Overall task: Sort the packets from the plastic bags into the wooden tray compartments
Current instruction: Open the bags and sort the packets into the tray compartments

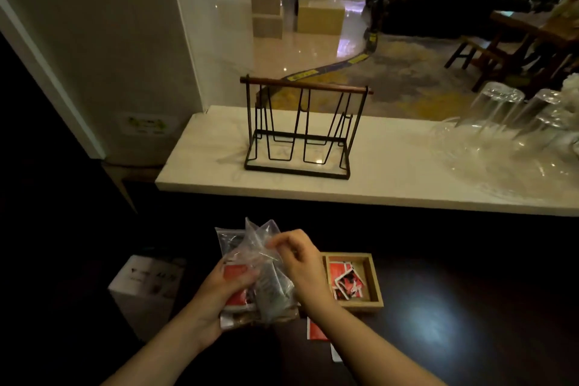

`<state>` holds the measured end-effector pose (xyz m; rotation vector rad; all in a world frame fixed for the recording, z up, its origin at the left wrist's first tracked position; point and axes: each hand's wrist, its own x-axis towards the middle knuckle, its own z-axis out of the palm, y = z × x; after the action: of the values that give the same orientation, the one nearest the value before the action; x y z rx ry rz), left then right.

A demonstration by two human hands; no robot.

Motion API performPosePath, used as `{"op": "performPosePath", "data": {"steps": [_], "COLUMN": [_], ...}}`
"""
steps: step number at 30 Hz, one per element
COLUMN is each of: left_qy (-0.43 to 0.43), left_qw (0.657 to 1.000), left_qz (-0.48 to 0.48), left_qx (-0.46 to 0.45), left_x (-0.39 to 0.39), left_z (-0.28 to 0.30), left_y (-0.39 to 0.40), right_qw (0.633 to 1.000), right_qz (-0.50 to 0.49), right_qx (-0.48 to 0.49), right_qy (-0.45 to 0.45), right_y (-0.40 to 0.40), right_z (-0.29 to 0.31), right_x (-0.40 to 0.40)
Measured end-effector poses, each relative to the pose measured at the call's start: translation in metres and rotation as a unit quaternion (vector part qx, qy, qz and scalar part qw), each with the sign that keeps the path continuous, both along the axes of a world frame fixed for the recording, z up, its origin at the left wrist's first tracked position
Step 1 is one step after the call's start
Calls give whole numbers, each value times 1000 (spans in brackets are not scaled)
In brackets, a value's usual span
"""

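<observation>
Pinching plastic bags (263, 263) between fingers (275, 243), apparently.

Crinkled clear plastic bags (260, 263), pale matt wooden tray (374, 279), glossy dark tabletop (454, 307), black wire rack (300, 131)

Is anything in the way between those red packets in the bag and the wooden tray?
Only the plastic bag itself: the red packets sit inside it, held by the left hand while the right hand pinches its top. The wooden tray lies open just right of the hands.
</observation>
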<state>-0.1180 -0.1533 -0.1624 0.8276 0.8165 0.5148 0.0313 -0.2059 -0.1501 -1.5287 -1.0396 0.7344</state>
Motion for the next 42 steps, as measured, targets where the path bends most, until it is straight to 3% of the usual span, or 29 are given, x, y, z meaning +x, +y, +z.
{"op": "performPosePath", "data": {"steps": [4,7,16,21,26,30,33,35,36,38,42], "left_qy": [57,92,132,208,296,413,557,601,605,603,551], "left_qw": [998,995,988,976,955,898,778,698,675,656,665], "left_qz": [11,22,48,42,9,-14,-63,-84,-87,-90,-104], "left_qx": [-37,-36,-55,-53,31,152,282,379,414,446,494], "left_x": [-15,-20,-27,-33,-35,-34,-31,-29,-29,-30,-31], "left_z": [-34,-56,-104,-121,-131,-132,-124,-121,-120,-120,-121], "left_y": [-15,-27,-63,-70,-64,-63,-67,-71,-72,-71,-66], "right_qw": [990,980,985,979,974,969,966,966,966,966,964], "right_qz": [87,142,53,31,-15,-37,-50,-59,-62,-69,-82], "right_qx": [-54,-112,-159,-198,-225,-244,-250,-249,-247,-242,-235], "right_qy": [94,79,48,29,2,7,30,45,52,66,99], "right_y": [-25,-44,-77,-87,-97,-101,-102,-102,-101,-101,-102], "right_z": [-32,-52,-112,-128,-146,-150,-149,-147,-146,-146,-148], "right_x": [-9,-14,-24,-26,-18,-11,-8,-6,-5,-1,11]}}
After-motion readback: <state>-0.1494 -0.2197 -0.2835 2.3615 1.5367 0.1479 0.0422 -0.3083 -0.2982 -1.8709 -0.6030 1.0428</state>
